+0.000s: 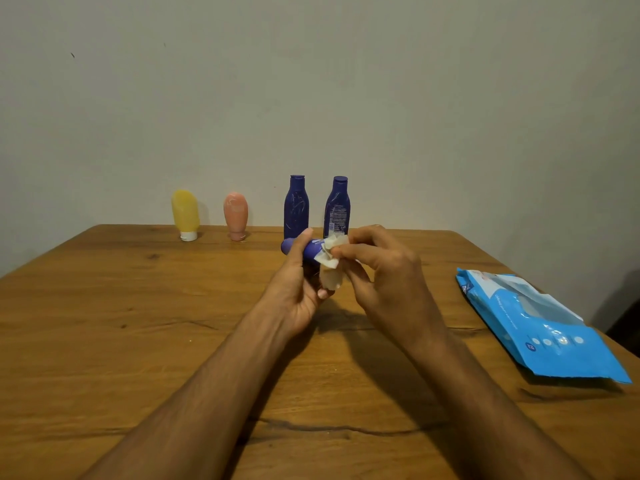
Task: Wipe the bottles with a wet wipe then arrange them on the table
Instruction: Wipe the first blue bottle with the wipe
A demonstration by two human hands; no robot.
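Note:
My left hand (pixel 298 285) grips a small dark-blue bottle (pixel 306 249), held tilted above the middle of the table with its cap end pointing left. My right hand (pixel 384 271) pinches a crumpled white wet wipe (pixel 330 259) and presses it against the right part of that bottle. Along the far edge stand a yellow tube (pixel 186 213) on its white cap, a peach tube (pixel 236 215) on its cap, and two tall dark-blue bottles (pixel 296 206) (pixel 337 206), upright side by side behind my hands.
A blue wet-wipe pack (pixel 540 327) lies flat near the right edge of the wooden table (pixel 138 323). A plain wall rises right behind the far edge. Bare wood stretches to the left of my arms.

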